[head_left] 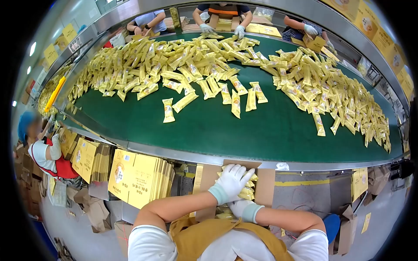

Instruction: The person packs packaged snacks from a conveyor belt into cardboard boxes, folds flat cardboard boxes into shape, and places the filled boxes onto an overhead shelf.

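An open cardboard box [264, 186] stands in front of me, just below the conveyor's near edge. Inside it is a row of yellow wrapped packets [247, 191]. My left hand [234, 180], in a white glove, is closed over the row, its fingers curving across the packets. Close below it, my right hand [241, 208], also gloved, is at the near end of the same packets inside the box. Its fingers are largely hidden. More packets [224, 213] show low in the box, partly covered by my wrists.
A green conveyor belt [196, 135] carries a large heap of yellow packets [174, 65] and another at right. Folded yellow cartons [137, 176] stand upright on my left. Co-workers are across the belt, and a person in a red apron [65, 165] works at far left.
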Motion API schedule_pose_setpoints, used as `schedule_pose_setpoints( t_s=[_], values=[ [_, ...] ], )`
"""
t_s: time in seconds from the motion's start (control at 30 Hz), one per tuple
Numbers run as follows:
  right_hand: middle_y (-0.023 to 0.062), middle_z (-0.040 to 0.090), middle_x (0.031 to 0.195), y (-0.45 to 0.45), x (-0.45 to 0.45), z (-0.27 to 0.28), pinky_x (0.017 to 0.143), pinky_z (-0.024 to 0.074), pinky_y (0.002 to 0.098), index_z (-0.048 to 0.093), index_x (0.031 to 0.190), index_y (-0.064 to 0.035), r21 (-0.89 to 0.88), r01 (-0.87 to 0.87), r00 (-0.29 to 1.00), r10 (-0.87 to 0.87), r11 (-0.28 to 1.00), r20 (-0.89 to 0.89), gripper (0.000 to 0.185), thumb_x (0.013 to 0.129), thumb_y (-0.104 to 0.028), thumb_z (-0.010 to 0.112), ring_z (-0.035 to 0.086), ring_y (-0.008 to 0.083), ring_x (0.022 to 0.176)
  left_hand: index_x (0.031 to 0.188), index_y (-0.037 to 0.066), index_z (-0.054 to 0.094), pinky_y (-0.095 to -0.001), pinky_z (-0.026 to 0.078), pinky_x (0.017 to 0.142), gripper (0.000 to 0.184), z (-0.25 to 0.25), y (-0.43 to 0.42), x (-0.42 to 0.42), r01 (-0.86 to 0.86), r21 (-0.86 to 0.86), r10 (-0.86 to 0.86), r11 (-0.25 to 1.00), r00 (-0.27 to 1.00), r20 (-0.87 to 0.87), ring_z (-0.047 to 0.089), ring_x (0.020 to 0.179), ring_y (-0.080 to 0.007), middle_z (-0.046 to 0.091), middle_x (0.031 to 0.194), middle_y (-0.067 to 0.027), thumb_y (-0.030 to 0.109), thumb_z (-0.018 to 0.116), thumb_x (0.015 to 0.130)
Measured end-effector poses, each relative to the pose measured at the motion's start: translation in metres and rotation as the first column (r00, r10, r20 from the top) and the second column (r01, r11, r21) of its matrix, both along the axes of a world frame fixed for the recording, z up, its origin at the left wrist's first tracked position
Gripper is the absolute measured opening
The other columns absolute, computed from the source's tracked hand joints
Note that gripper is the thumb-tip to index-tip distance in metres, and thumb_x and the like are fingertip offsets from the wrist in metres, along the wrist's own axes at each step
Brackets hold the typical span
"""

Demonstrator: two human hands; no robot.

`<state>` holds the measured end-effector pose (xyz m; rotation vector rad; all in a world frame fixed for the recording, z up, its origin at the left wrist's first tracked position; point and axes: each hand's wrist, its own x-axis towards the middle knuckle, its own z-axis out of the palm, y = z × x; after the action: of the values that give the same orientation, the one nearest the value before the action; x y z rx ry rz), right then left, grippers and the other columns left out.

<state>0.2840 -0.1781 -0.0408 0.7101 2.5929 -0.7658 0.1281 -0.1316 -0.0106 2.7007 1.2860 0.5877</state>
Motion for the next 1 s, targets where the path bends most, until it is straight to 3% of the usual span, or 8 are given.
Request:
schedule_pose_setpoints(
  t_s=[0.23,0.33,0.43,0.57,0.63,0.7,0.77,1.0],
  values=[
    [0.0188,0.073,0.102,0.009,-0.034,0.023,0.073,0.0575,0.0487,0.067,0.118,-0.0075,0.033,0.067,0.916,-0.074,0.997,0.394,0.034,0.098,-0.027,0.048,0.072,0.0379,0.086,0.152,-0.001,0.033,-0.0465,0.031,0.108,0.084,-0.041,0.009,0.021,-0.049,-0.315,-0.072,0.948,0.93,-0.359,0.05,0.121,-0.0328,0.054,0.126,-0.0175,0.018,0.066,0.078],
    [0.0189,0.072,0.108,0.024,-0.017,-0.002,0.079,0.0574,0.044,0.063,0.128,-0.0048,-0.005,-0.016,1.0,0.016,1.0,-0.005,0.039,0.095,-0.021,0.051,0.072,0.0362,0.092,0.155,-0.003,0.028,-0.0504,0.023,0.119,0.099,-0.017,0.022,0.017,-0.022,-0.572,-0.275,0.82,0.862,-0.426,0.04,0.139,-0.0388,0.04,0.151,-0.0248,0.027,0.074,0.073],
    [0.0186,0.071,0.116,0.068,-0.012,0.065,0.087,0.0565,0.0391,0.055,0.14,-0.0032,-0.414,-0.181,0.926,0.297,0.892,0.235,0.049,0.093,-0.018,0.058,0.072,0.0318,0.098,0.153,-0.006,0.028,-0.0486,0.028,0.119,0.092,0.007,0.041,-0.011,0.161,-0.708,-0.444,0.688,0.865,-0.235,0.035,0.144,-0.0432,0.032,0.155,-0.0297,0.029,0.072,0.08],
    [0.0168,0.072,0.113,0.141,0.048,0.115,0.089,0.0546,0.0327,0.053,0.14,-0.0003,-0.776,0.017,0.936,-0.282,0.631,-0.209,0.056,0.095,-0.029,0.069,0.069,0.0201,0.1,0.133,-0.001,0.061,-0.0372,0.044,0.109,0.044,0.08,0.089,-0.116,0.46,-0.808,-0.095,0.369,0.883,0.459,0.059,0.126,-0.0283,0.064,0.134,-0.0181,0.023,0.065,0.097],
    [0.0129,0.074,0.104,0.19,0.063,0.125,0.086,0.0548,0.0297,0.057,0.135,-0.0012,-0.828,0.189,0.724,-0.644,0.529,-0.246,0.05,0.095,-0.028,0.069,0.068,0.0138,0.094,0.124,0.001,0.067,-0.0379,0.05,0.102,0.041,0.077,0.124,-0.173,0.282,-0.666,0.054,0.691,0.898,0.436,0.066,0.115,-0.0278,0.068,0.127,-0.0157,0.033,0.063,0.098],
    [0.0133,0.071,0.111,0.241,0.049,0.11,0.091,0.0536,0.0326,0.061,0.132,-0.0028,-0.447,0.539,0.586,-0.699,0.714,-0.41,0.048,0.094,-0.03,0.07,0.068,0.0189,0.102,0.121,0.003,0.069,-0.0386,0.05,0.101,0.04,0.04,0.16,-0.215,-0.384,-0.499,0.569,0.777,0.768,0.295,0.066,0.114,-0.03,0.07,0.12,-0.0175,0.031,0.067,0.093],
    [0.0147,0.066,0.123,0.295,0.02,0.062,0.1,0.0491,0.0352,0.061,0.132,-0.0045,0.049,0.685,0.614,-0.539,0.727,-0.577,0.058,0.09,-0.043,0.07,0.063,0.0255,0.116,0.143,0.016,0.055,-0.0506,0.039,0.111,0.077,0.008,0.2,-0.247,-0.846,-0.191,0.858,0.499,0.513,-0.031,0.047,0.138,-0.0361,0.052,0.148,-0.0176,0.059,0.072,0.081],
    [0.0113,0.025,0.165,0.385,-0.111,0.032,0.115,0.0198,0.0706,0.026,0.16,-0.0297,0.251,0.827,0.539,-0.837,0.503,-0.098,0.102,0.076,-0.075,0.063,0.015,0.0507,0.15,0.153,0.043,0.037,-0.0611,0.034,0.109,0.086,-0.011,0.261,-0.197,-0.914,-0.174,0.808,0.366,0.404,-0.429,0.022,0.149,-0.0448,0.041,0.158,-0.0094,0.076,0.061,0.078]
  ],
)
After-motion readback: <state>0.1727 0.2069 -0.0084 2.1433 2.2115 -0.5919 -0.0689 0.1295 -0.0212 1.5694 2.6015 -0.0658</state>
